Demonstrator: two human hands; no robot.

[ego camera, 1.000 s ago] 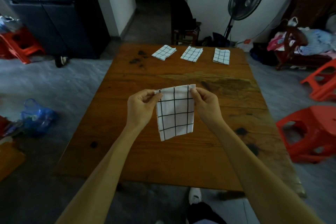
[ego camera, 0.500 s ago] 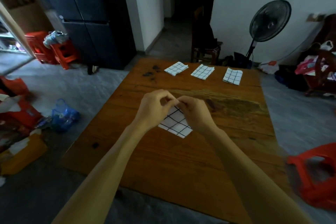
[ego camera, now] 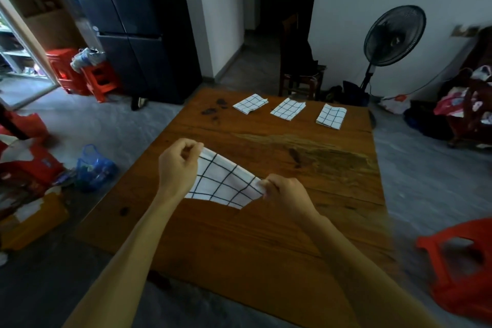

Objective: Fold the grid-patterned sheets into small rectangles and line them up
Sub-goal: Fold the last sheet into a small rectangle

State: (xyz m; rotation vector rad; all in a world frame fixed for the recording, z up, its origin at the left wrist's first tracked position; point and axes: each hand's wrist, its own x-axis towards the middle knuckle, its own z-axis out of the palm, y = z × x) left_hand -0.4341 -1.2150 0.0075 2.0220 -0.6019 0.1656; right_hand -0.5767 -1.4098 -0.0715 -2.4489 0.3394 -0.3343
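I see the grid sheet (ego camera: pixel 225 181) stretched between my two hands above the middle of the wooden table (ego camera: pixel 266 247), nearer its left edge than its right. My left hand (ego camera: pixel 179 168) pinches the sheet's upper left corner; my right hand (ego camera: pixel 286 193) pinches its right corner with curled fingers. The sheet's lower edge hangs loose, and I cannot tell whether it touches the wood. Bare tabletop lies on all sides of it, widest toward the near edge and the right edge. Along the far edge three folded sheets lie in a row, apart from each other: one (ego camera: pixel 250 103) toward the left, one (ego camera: pixel 288 108) in the middle, one (ego camera: pixel 331 116) toward the far right corner. Dark stains (ego camera: pixel 213 110) mark the far left corner. A red stool (ego camera: pixel 463 269) stands just off the near right corner, a chair (ego camera: pixel 300 72) and a fan (ego camera: pixel 394 37) beyond the far edge.
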